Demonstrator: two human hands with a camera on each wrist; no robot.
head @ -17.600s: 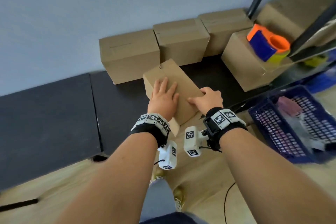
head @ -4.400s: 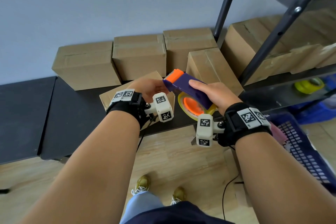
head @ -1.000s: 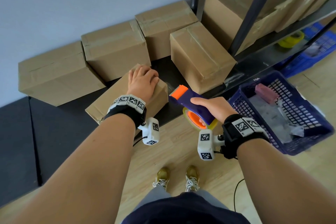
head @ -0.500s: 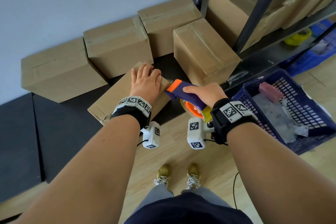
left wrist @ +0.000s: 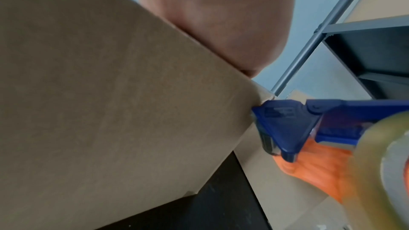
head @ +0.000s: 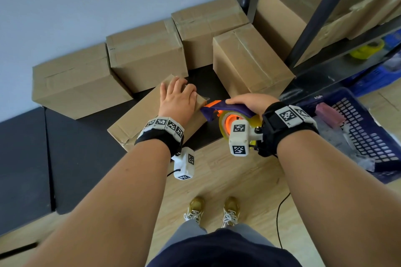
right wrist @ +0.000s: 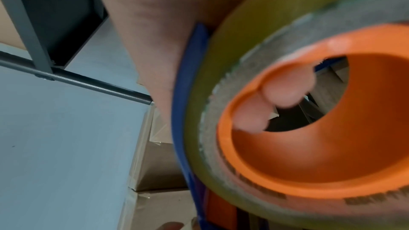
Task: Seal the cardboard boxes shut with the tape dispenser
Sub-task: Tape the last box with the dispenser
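Starting the strip cleanly depends on the flat cardboard box, lying on the black platform in front of the taped boxes along the wall, staying put under the left hand, which presses down flat with straight fingers. The right hand grips the blue-and-orange tape dispenser, fingertips hooked inside its orange core. Its nose touches the box's right end just below the top corner, so I'd press the tape there firmly, then draw straight along the seam.

Box on mat, basket right (4 boxes behind).
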